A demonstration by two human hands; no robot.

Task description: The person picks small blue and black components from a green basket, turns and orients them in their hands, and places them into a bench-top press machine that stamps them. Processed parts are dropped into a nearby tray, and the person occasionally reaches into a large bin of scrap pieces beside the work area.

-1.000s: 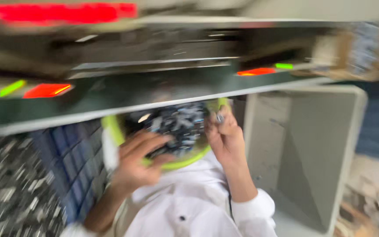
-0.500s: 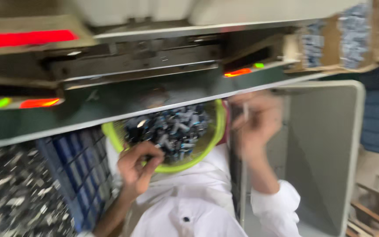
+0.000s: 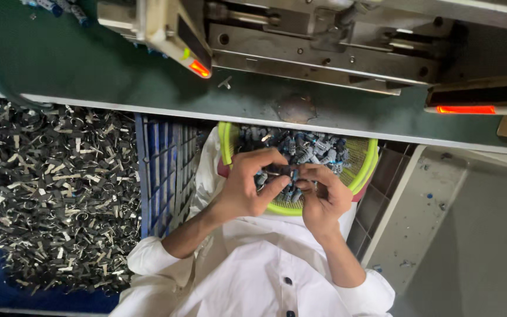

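A big blue crate full of black metal clips sits to the left of the yellow-green basket. Over the basket's near rim, the left hand and right hand meet, fingers pinched on small grey-blue parts like those heaped in the basket.

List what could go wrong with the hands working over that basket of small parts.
The left hand and right hand pinch a tiny part together above the yellow-green basket; a slip might drop it among the others. The basket rests on the lap, half under the bench edge, so it could tip.
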